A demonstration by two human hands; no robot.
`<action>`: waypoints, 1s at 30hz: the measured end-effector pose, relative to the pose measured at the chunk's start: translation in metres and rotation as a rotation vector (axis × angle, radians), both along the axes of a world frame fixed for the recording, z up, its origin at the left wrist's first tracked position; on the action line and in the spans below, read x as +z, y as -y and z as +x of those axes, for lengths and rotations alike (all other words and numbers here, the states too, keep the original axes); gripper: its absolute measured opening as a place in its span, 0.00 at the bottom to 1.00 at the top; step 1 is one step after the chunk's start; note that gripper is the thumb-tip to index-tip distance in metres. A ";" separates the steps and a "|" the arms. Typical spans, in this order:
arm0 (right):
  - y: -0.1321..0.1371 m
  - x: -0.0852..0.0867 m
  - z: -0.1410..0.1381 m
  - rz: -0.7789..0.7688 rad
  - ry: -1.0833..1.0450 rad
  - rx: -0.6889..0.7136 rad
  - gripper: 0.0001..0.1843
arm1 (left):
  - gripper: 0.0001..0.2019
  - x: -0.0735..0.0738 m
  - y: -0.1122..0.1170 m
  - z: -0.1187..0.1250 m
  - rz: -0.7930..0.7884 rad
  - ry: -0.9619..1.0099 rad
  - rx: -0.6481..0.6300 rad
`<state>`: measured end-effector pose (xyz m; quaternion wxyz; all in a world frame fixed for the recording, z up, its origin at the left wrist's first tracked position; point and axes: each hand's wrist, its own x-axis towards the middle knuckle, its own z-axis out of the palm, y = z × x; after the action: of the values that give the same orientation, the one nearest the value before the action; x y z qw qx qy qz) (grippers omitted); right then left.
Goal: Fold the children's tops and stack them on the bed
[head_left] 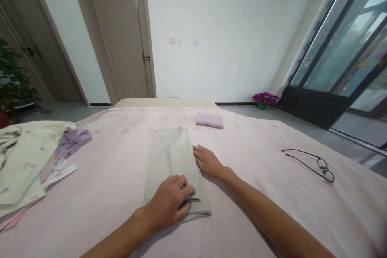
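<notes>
A person's left hand (171,201) bends over the near end of a folded pale garment (160,157) on a pink floral cloth (115,173), hiding its lower-left part; thumb and fingers straddle a raised fold, though whether they grip it cannot be told. The right hand (209,162) lies open, fingers outstretched, at the garment's right edge. Just beyond rests a folded lilac cloth (209,120); heaped clothes (27,161) crowd the left, dark-framed eyeglasses (325,170) lie well to the right, and purple flowers (266,98) stand on the floor behind.
</notes>
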<state>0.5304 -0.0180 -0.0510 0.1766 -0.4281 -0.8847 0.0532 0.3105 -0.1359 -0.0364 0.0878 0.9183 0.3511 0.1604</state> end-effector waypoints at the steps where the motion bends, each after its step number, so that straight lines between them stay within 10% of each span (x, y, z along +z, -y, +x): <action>1: -0.003 -0.001 0.002 -0.005 0.013 0.014 0.25 | 0.12 0.000 0.000 0.000 0.002 -0.002 -0.005; 7: -0.028 0.000 -0.001 -0.015 -0.027 -0.280 0.21 | 0.11 0.000 -0.001 0.000 0.015 -0.003 -0.014; 17: -0.051 -0.004 -0.058 -0.064 0.159 -0.022 0.31 | 0.10 -0.003 -0.002 0.001 0.022 -0.008 -0.013; 30: -0.125 -0.016 -0.070 -0.168 0.130 -0.315 0.36 | 0.12 -0.002 -0.005 0.001 0.009 -0.001 -0.027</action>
<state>0.4609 0.1069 -0.0673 0.0890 -0.5772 -0.8086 0.0710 0.3120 -0.1314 -0.0386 0.0856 0.9235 0.3377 0.1602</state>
